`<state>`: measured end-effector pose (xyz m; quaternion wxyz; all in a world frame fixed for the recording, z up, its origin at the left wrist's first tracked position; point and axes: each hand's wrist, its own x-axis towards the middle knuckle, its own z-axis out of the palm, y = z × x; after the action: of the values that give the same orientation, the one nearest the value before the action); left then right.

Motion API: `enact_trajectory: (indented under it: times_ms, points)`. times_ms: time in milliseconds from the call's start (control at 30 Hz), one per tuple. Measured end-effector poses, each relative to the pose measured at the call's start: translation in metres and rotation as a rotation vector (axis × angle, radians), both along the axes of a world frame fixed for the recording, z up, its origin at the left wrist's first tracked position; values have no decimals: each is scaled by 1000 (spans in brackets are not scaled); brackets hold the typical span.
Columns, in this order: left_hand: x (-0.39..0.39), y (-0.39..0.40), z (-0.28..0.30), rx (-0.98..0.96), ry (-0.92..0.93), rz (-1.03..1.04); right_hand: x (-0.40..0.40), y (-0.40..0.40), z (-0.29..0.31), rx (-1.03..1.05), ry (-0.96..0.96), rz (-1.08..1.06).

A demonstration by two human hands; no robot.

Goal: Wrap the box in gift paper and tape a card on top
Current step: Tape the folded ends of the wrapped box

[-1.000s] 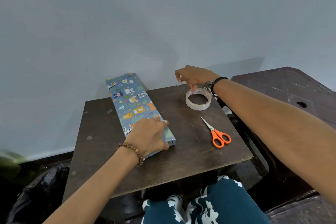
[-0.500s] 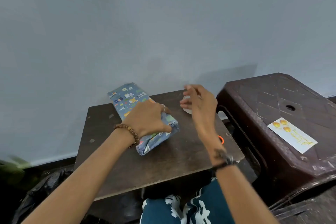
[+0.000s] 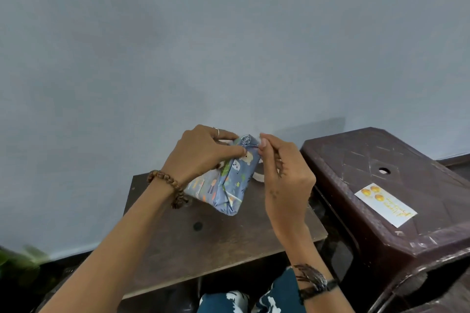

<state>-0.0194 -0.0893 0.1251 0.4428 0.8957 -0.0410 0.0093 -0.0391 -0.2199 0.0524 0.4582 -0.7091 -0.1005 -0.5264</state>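
Observation:
The long box wrapped in blue animal-print paper (image 3: pixel 229 180) is tipped up above the small dark table (image 3: pixel 203 244), its near end facing me. My left hand (image 3: pixel 201 155) grips its upper part, thumb pressed on the paper. My right hand (image 3: pixel 282 175) is at the box's top right edge, thumb and forefinger pinched together there; a piece of tape between them is too small to make out. The tape roll (image 3: pixel 258 176) shows as a white sliver behind my right hand. The white card (image 3: pixel 385 204) with yellow-orange pictures lies on the brown plastic stool (image 3: pixel 396 185) at right.
A plain grey wall stands close behind the table. The stool sits right beside the table's right edge. My patterned trouser leg (image 3: pixel 254 300) is under the front edge. The scissors are hidden behind my right forearm.
My left hand lifted the box from lying flat to tipped up. My right hand left the tape roll and came to the box's top edge. The view swung right.

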Motion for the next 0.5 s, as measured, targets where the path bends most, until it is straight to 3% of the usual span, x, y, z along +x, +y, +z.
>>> enact_trajectory:
  times_ms: [200, 500]
  points:
    - [-11, -2, 21, -118, 60, -9, -1, -9, 20, -283, -160, -159]
    - [-10, -1, 26, -132, 104, -42, 9, -17, 18, -570, -181, -275]
